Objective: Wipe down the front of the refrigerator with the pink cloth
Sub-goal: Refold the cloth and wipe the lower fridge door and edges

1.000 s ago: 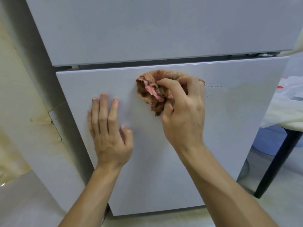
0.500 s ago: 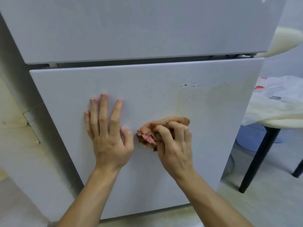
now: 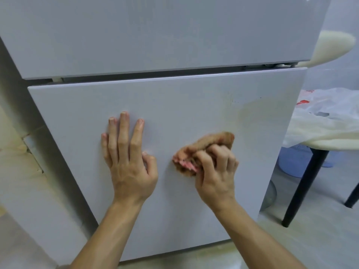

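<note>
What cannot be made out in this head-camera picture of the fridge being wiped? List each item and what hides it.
- Door area under the pink cloth: covered by the cloth and the right hand.
- Top of the upper door: cut by the frame's top edge.
- Table contents: blurred, cut by the right edge.
- Specks: too small.

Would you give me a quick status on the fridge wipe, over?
Left hand flat on lower door, bracing. Right hand clutching cloth against the door. Faint smear and specks up right, not yet wiped. Nothing in the way.
</note>
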The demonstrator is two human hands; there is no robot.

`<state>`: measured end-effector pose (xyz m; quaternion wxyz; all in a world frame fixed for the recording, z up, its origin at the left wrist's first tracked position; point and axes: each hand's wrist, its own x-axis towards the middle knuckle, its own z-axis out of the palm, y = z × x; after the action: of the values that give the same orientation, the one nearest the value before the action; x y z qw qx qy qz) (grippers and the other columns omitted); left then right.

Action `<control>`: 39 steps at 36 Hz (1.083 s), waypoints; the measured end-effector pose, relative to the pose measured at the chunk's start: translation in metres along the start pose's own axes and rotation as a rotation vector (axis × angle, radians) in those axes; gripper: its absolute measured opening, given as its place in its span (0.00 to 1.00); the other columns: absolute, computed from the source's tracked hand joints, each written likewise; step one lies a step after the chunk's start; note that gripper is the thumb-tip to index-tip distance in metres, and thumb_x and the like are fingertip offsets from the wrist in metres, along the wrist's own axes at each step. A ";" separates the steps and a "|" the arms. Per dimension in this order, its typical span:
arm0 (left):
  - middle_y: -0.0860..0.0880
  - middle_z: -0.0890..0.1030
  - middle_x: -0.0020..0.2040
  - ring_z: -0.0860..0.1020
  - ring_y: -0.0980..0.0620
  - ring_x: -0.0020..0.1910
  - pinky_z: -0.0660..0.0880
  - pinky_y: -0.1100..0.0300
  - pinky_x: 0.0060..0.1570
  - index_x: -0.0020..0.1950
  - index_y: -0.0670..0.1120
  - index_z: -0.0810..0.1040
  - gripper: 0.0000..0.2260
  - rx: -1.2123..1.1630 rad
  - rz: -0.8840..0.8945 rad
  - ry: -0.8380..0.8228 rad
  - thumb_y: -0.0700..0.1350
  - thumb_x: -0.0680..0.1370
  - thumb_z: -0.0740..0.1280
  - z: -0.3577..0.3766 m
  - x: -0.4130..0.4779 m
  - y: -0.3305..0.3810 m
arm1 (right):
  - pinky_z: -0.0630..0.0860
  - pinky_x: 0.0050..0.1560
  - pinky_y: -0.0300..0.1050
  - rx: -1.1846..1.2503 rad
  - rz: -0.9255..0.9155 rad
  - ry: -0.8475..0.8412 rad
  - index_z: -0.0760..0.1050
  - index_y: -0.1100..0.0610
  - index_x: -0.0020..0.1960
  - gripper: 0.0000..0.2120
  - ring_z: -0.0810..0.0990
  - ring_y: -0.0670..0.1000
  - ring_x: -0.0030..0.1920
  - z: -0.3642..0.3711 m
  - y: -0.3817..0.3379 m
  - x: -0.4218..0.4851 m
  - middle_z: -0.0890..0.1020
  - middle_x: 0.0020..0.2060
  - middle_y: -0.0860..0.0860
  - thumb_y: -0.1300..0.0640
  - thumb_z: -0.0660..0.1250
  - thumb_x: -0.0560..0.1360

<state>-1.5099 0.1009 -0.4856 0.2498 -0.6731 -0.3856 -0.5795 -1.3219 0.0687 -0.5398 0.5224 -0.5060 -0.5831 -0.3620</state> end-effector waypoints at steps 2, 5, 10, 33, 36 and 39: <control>0.38 0.62 0.82 0.55 0.38 0.84 0.50 0.38 0.82 0.80 0.40 0.67 0.33 -0.010 -0.007 0.000 0.34 0.73 0.65 0.001 0.001 0.004 | 0.67 0.62 0.52 -0.036 -0.029 -0.041 0.72 0.49 0.62 0.07 0.70 0.56 0.63 -0.002 0.009 -0.018 0.69 0.61 0.52 0.55 0.59 0.85; 0.38 0.61 0.83 0.54 0.39 0.84 0.49 0.38 0.82 0.80 0.41 0.67 0.34 -0.025 0.004 -0.014 0.36 0.73 0.66 0.004 0.001 0.011 | 0.65 0.64 0.50 -0.060 -0.039 -0.088 0.72 0.48 0.62 0.18 0.70 0.56 0.63 -0.005 0.015 -0.020 0.69 0.60 0.51 0.63 0.68 0.76; 0.38 0.60 0.83 0.53 0.38 0.84 0.48 0.38 0.82 0.80 0.42 0.68 0.35 -0.022 0.017 -0.048 0.38 0.72 0.69 0.008 -0.004 0.019 | 0.68 0.64 0.53 0.009 0.069 -0.089 0.72 0.49 0.66 0.19 0.69 0.56 0.62 -0.019 0.008 0.021 0.68 0.62 0.52 0.64 0.61 0.77; 0.32 0.61 0.81 0.54 0.28 0.82 0.51 0.34 0.81 0.77 0.36 0.67 0.34 -0.078 -0.025 -0.010 0.42 0.72 0.70 0.021 -0.001 0.035 | 0.74 0.57 0.61 0.085 0.173 -0.132 0.71 0.51 0.62 0.19 0.67 0.56 0.57 -0.032 0.038 0.005 0.67 0.58 0.51 0.62 0.66 0.72; 0.32 0.61 0.81 0.54 0.28 0.82 0.50 0.35 0.81 0.77 0.35 0.67 0.35 -0.079 -0.026 0.002 0.42 0.71 0.70 0.024 -0.001 0.037 | 0.73 0.61 0.62 0.186 0.280 -0.032 0.77 0.55 0.64 0.18 0.69 0.56 0.61 -0.038 0.025 0.050 0.71 0.60 0.55 0.61 0.61 0.75; 0.35 0.60 0.82 0.52 0.32 0.83 0.48 0.36 0.82 0.79 0.37 0.66 0.36 -0.076 -0.041 -0.018 0.42 0.72 0.70 0.024 0.000 0.041 | 0.70 0.69 0.50 0.229 0.329 0.087 0.78 0.57 0.68 0.19 0.70 0.55 0.64 -0.045 0.020 0.103 0.73 0.61 0.57 0.65 0.63 0.79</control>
<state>-1.4621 0.0961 -0.4858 0.2087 -0.6793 -0.3792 -0.5926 -1.2857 0.0517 -0.4332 0.6533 -0.5158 -0.5067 -0.2246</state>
